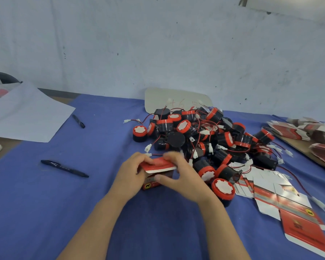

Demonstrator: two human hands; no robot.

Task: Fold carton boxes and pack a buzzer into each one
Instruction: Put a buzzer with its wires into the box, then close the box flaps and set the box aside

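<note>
A small red and white carton box (155, 172) stands on the blue cloth in the middle, its top flap partly lowered. My left hand (129, 173) grips the box's left side. My right hand (182, 175) holds its right side, fingers curled over the top flap and thumb on the front. Whether a buzzer is inside is hidden. A big heap of black and red buzzers (204, 136) with red wires and white plugs lies just behind and to the right. Flat unfolded cartons (281, 201) lie at the right.
Two black pens (64, 168) (78, 121) lie on the blue cloth (45, 212) to the left. A white paper sheet (24, 115) covers the far left corner. Stacks of flat cartons (308, 132) sit on a board at the far right. The wall is close behind.
</note>
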